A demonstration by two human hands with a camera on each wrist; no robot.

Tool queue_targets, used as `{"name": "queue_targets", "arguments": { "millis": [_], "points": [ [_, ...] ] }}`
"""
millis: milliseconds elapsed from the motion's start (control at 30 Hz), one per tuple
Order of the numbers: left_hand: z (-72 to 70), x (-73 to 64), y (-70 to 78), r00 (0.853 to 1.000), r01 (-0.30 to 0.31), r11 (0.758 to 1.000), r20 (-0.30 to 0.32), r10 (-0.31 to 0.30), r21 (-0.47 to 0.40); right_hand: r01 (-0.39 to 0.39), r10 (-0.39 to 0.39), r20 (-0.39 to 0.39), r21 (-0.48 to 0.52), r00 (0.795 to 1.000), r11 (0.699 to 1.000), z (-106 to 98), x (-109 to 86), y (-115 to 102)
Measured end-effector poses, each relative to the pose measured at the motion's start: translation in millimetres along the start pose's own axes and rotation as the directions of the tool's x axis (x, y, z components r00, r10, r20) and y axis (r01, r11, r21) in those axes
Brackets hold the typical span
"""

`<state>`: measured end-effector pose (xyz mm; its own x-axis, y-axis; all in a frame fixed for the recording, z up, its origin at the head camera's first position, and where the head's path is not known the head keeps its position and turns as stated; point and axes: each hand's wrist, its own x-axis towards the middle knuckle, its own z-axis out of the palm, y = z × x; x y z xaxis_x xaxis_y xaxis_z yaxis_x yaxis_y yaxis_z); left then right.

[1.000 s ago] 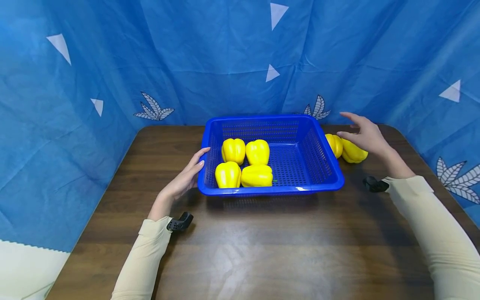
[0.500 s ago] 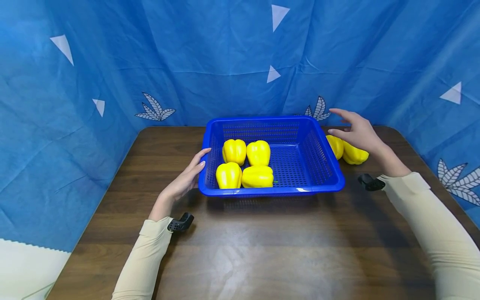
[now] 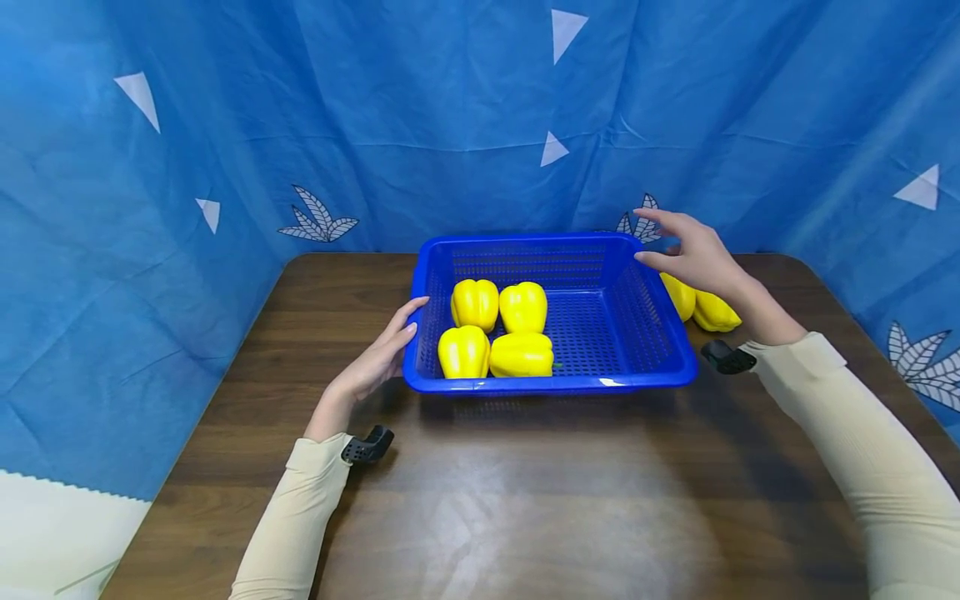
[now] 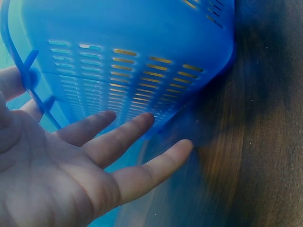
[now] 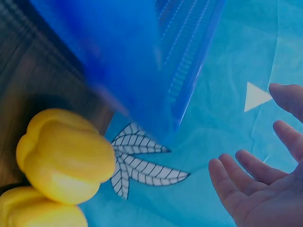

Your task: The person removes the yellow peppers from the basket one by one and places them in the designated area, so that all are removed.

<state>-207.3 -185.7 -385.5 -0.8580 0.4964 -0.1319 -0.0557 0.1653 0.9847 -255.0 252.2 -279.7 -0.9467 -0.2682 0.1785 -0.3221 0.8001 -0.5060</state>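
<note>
A blue perforated plastic basket (image 3: 555, 384) stands on the wooden table. Several yellow bell peppers (image 3: 474, 305) lie in its left half; one is on its side. My left hand (image 3: 371, 367) rests at the basket's left rim. In the left wrist view three straight, spread fingers (image 4: 156, 172) lie along the slotted outer wall. Raised near the basket's far right corner, my right hand (image 3: 697, 254) has thumb and fingers apart and holds nothing. Two more bell peppers, one nearer (image 3: 678, 296) and one farther right (image 3: 715, 312), sit outside the basket, partly hidden by that hand and wrist.
Behind the table (image 3: 480, 517) hangs a blue cloth (image 3: 450, 108) with white triangles and leaf prints. It also covers the sides. Each wrist carries a black camera, such as the left one (image 3: 367, 446).
My right hand has moved left and slightly up, from over the loose bell peppers to the basket's right rim. The left hand stays at the rim. The whole view has shifted a little.
</note>
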Motion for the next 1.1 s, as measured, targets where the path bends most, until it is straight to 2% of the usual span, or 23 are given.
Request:
{"name": "queue_targets", "arguments": {
  "millis": [233, 567, 767, 1100],
  "points": [
    [0.8, 0.0, 0.5, 1.0, -0.001, 1.0, 0.002, 0.001, -0.012, 0.038, -0.039, 0.029, 0.036, 0.999, 0.999, 9.0, 11.0, -11.5],
    [0.3, 1.4, 1.6, 1.0, 0.008, 1.0, 0.002, -0.008, -0.016, 0.092, -0.094, 0.079, 0.024, 0.992, 0.995, 28.3, 30.2, -24.1],
    [-0.7, 0.5, 1.0, 1.0, 0.008, 1.0, 0.003, -0.008, -0.009, 0.106, -0.111, 0.115, 0.051, 0.987, 0.993, 41.0, 37.9, -29.3],
    [-0.1, 0.5, -0.7, 1.0, 0.006, 1.0, 0.004, -0.006, -0.009, 0.119, -0.121, 0.24, 0.022, 0.963, 0.993, 62.9, 43.5, -36.4]
  ]
}}
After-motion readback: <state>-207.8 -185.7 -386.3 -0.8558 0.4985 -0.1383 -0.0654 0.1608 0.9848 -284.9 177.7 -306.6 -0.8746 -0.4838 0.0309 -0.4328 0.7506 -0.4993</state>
